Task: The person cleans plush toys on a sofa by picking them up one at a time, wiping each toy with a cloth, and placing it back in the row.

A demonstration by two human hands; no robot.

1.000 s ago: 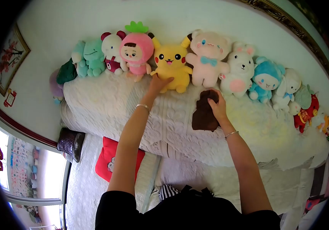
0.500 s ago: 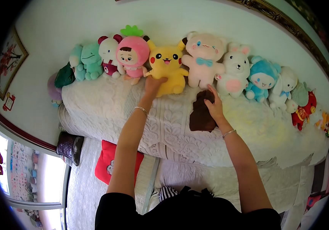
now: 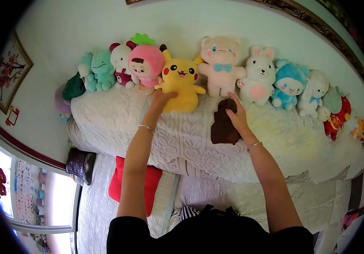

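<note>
My left hand [image 3: 163, 100] grips the lower left side of a yellow plush toy [image 3: 183, 89] with red cheeks, which tilts a little in the row. In my right hand [image 3: 238, 114] is a dark brown cloth [image 3: 224, 126], bunched over the quilted cover [image 3: 169, 135]. A cream bear with a blue bow [image 3: 222, 67] sits just behind the cloth, upright against the wall. To the left of the yellow toy leans a pink-hooded doll [image 3: 146, 63], close beside it. The white plush with pink ears [image 3: 260, 76] is right of the cream bear.
More plush toys line the back: a green one [image 3: 103, 70] at left, a blue one [image 3: 291, 82] and a red one [image 3: 338, 118] at right. A red cushion [image 3: 150, 186] lies below my left arm. A dark hat-like object [image 3: 79, 165] is at the left edge.
The yellow toy has come forward and tilted, moving away from the cream bear, with my left hand on it. My right hand still holds the brown cloth in nearly the same place.
</note>
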